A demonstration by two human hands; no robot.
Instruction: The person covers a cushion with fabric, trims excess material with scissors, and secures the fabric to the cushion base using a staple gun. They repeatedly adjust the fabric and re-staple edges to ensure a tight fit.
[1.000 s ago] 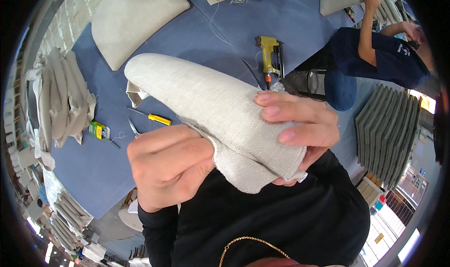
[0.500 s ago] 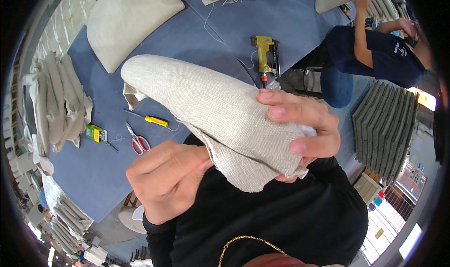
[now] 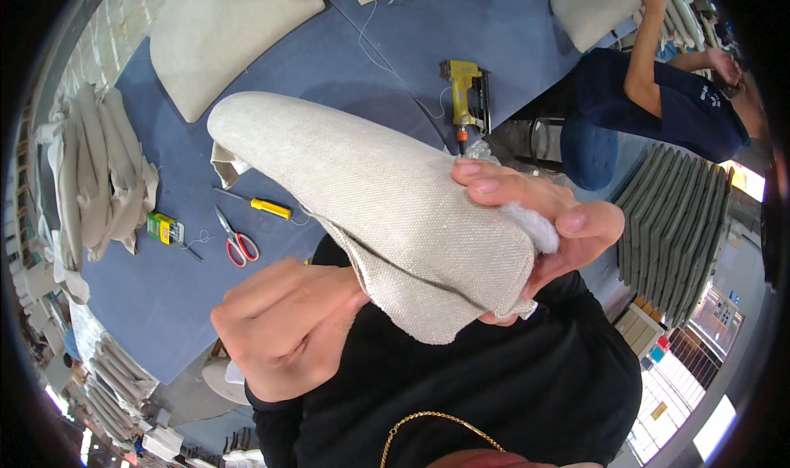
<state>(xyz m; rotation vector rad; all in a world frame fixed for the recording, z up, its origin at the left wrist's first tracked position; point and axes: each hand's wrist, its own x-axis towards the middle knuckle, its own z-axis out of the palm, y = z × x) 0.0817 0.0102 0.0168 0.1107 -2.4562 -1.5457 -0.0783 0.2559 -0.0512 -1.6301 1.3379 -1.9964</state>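
Observation:
A long beige fabric-covered cushion (image 3: 370, 188) is held up over the blue table (image 3: 164, 287), its far end pointing away to the left. My right hand (image 3: 535, 225) grips its near end, where white stuffing (image 3: 531, 225) shows at the open edge. My left hand (image 3: 284, 328) is a closed fist pulling the loose beige cover fabric at the underside of the near end. My black shirt fills the view below both hands.
On the table lie red-handled scissors (image 3: 236, 242), a yellow-handled screwdriver (image 3: 265, 207), a small yellow-green box (image 3: 163, 228), a yellow staple gun (image 3: 466, 90), another beige cushion (image 3: 222, 32) and folded beige covers (image 3: 103, 180). A person in a dark blue shirt (image 3: 658, 98) works at the right beside stacked grey pads (image 3: 675, 229).
My left fist has drawn down and away from the cushion, stretching the cover edge. The scissors have come into view. My right hand's grip shifted slightly, showing the white stuffing.

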